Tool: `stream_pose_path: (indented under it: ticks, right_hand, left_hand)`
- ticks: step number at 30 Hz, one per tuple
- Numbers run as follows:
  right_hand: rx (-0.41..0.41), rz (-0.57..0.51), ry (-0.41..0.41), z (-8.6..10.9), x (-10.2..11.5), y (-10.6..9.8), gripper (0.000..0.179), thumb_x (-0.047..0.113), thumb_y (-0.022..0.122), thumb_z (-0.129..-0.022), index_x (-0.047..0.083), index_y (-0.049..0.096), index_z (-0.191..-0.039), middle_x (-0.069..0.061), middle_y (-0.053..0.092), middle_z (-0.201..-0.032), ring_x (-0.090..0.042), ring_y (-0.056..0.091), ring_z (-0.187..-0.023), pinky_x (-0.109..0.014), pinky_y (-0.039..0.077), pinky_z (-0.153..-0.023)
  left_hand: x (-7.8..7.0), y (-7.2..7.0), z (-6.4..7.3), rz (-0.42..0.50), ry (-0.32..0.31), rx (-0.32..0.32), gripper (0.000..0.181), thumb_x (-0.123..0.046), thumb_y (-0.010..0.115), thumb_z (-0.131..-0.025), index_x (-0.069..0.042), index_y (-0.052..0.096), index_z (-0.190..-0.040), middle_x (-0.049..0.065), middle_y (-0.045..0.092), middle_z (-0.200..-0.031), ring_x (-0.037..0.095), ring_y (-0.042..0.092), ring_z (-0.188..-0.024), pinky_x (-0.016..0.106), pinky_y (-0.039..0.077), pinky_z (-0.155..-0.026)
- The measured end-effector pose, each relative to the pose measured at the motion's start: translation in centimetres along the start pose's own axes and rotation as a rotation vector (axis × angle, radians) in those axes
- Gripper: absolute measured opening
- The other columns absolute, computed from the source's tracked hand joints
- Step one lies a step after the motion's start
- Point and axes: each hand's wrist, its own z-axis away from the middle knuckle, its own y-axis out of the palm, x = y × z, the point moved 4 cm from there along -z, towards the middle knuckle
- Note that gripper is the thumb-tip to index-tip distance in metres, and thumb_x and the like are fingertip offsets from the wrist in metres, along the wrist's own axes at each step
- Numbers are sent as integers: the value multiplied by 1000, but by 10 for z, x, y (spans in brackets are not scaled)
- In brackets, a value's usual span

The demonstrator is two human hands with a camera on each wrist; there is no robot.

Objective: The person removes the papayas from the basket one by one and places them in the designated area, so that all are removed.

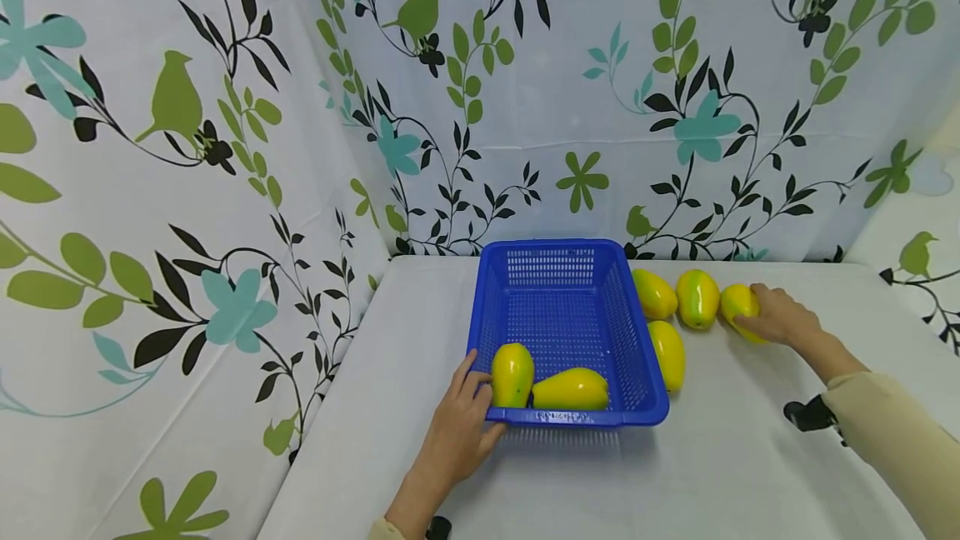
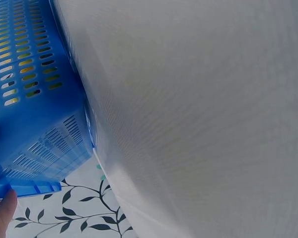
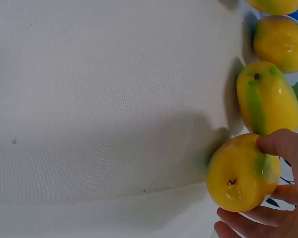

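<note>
A blue perforated plastic basket [image 1: 638,357] stands on the table. Its near left corner is in my left hand [image 1: 459,432], fingers over the rim and thumb at the front below it. Inside, along the front wall, lie an upright-looking yellow mango [image 1: 513,375] and a sideways one [image 1: 572,390]. To the basket's right, my right hand [image 1: 783,319] holds a yellow-green mango [image 3: 238,173], thumb on one side and fingers curled around the other. Beside it is another mango [image 1: 698,299] with a green streak. In the left wrist view only a fingertip and thumb portion show at the rim.
Two more mangoes, one at the back [image 1: 654,295] and one nearer [image 1: 666,355], lie close against the basket's right side. The white-covered table [image 1: 720,457] ends at a patterned curtain [image 1: 525,107] behind and on the left.
</note>
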Motion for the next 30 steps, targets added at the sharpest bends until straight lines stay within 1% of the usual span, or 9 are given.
stream_pose_path:
  ticks: [5,10,12,15,18,22,26,30]
  right_hand:
    - [15,-5,9,2,-1,0,81,38,57,-85,-22,24,-129,-46,37,-114,-54,45,-97,-67,45,-75]
    - [38,4,26,5,1,-4,86,42,58,-84,-22,23,-130,-47,34,-116,-55,43,-98,-70,43,-77]
    - [32,20,31,6,4,-8,87,42,59,-84,-21,23,-131,-47,32,-117,-56,42,-100,-72,42,-78]
    - [-5,48,18,7,14,-16,85,42,60,-83,-19,27,-132,-46,31,-119,-57,42,-100,-72,42,-77]
    - [-46,69,-12,8,30,-26,81,41,60,-84,-16,30,-132,-45,30,-123,-58,42,-102,-72,43,-76]
    - [-66,78,-73,9,57,-35,81,45,59,-85,-13,32,-134,-42,28,-131,-59,39,-110,-74,41,-79]
    - [-82,83,-147,13,91,-41,77,44,58,-86,-10,35,-135,-39,30,-133,-57,40,-113,-75,39,-81]
    - [-119,104,-249,19,130,-44,69,39,60,-87,-7,40,-134,-37,37,-132,-52,45,-113,-70,45,-79]
  left_hand:
    - [-1,0,1,-5,2,-1,35,-36,73,-78,-7,60,-93,7,53,-117,29,23,-140,34,30,-112]
    - [-1,0,2,-3,5,-10,35,-36,74,-78,-7,60,-92,7,53,-117,29,23,-140,33,30,-112]
    - [-1,-1,2,-1,4,-9,34,-36,73,-78,-7,60,-92,7,53,-117,29,22,-140,33,29,-113]
    - [0,-1,1,1,2,-8,35,-35,73,-79,-6,61,-93,7,53,-117,29,22,-140,34,27,-113]
    - [0,-2,0,-4,3,-11,34,-35,73,-79,-6,61,-93,7,53,-117,29,22,-140,34,27,-113]
    - [0,-2,0,-14,6,-13,32,-34,72,-79,-6,61,-92,7,53,-117,29,22,-140,34,28,-113]
    - [0,-1,0,-18,7,-9,32,-33,72,-79,-6,61,-93,7,53,-117,29,23,-139,34,28,-113]
    - [0,-2,0,-18,11,-15,32,-33,72,-79,-6,61,-92,7,53,-116,30,24,-139,35,29,-113]
